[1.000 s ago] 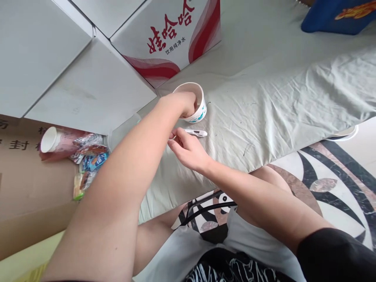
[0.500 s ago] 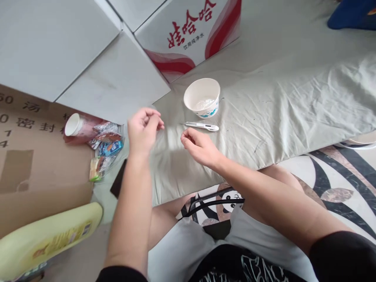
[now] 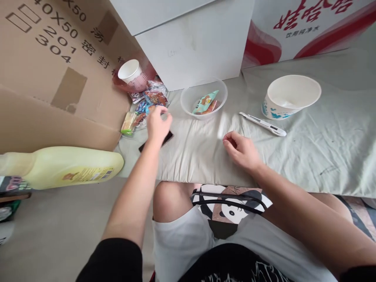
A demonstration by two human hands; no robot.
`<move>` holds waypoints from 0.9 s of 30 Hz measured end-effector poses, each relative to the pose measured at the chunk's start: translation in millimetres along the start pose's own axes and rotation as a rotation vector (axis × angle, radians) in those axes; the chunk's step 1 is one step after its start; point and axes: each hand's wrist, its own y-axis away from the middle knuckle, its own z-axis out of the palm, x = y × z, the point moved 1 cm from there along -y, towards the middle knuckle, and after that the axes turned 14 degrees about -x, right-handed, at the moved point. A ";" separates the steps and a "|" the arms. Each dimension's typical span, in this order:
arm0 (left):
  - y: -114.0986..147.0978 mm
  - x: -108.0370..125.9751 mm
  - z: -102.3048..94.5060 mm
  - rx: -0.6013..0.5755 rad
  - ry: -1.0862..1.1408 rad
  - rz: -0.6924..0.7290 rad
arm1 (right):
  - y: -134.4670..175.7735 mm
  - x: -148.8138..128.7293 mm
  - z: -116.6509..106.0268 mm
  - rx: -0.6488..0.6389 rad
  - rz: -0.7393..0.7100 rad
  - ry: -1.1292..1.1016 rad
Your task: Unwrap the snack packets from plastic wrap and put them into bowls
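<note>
My left hand [image 3: 158, 124] is over the edge of a pile of wrapped snacks [image 3: 155, 98], its thumb and forefinger slightly apart. No held thing shows in it, though the other fingertips are hidden. Under its wrist lies a dark flat phone-like object [image 3: 168, 138], partly covered. My right hand [image 3: 242, 150] rests on the cloth with fingers loosely curled in and nothing visible inside. Just beyond it lies a white utility knife [image 3: 263, 124], in front of a white paper bowl [image 3: 293, 94]. Between the hands, farther back, a clear plastic bowl [image 3: 185, 102] contains a green snack packet [image 3: 205, 102] and a brownish one.
A paper cup [image 3: 129, 71] lies tilted in a reddish container [image 3: 120, 84] behind the snacks. A cardboard box [image 3: 35, 105] and a yellow bottle [image 3: 79, 166] flank the left. White boxes [image 3: 194, 47] and a red-and-white carton [image 3: 293, 43] line the back.
The view has swung left, bringing the clear bowl into sight. My left hand has moved left to the snacks. My right hand remains curled near the knife.
</note>
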 end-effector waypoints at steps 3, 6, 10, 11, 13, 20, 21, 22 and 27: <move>-22.7 -54.7 -31.7 -0.031 -0.247 -0.187 | 0.7 0.2 3.8 0.014 0.016 0.061; -33.8 -91.4 -46.5 -0.243 -0.287 -0.305 | 2.0 0.7 5.0 0.012 -0.001 0.100; -28.8 -92.8 -58.9 -0.090 -0.252 -0.244 | 4.0 0.8 4.4 0.020 -0.033 0.087; -23.2 -84.9 -62.1 -0.040 -0.210 -0.212 | 4.5 0.7 4.1 0.023 -0.040 0.077; -5.6 -61.3 -66.8 0.036 -0.094 -0.140 | 5.5 0.2 3.1 0.027 -0.056 0.053; 75.9 44.4 -8.1 -0.473 0.834 0.063 | 10.3 4.6 -6.3 0.060 -0.127 -0.066; 81.2 56.4 10.2 -0.554 0.906 0.074 | 11.1 7.4 -8.3 0.090 -0.153 -0.084; 83.6 66.7 29.0 -0.607 0.933 0.086 | 11.9 10.6 -10.4 0.132 -0.185 -0.094; 70.4 87.0 101.1 -0.660 0.887 0.144 | 10.7 24.3 -21.0 0.249 -0.279 -0.066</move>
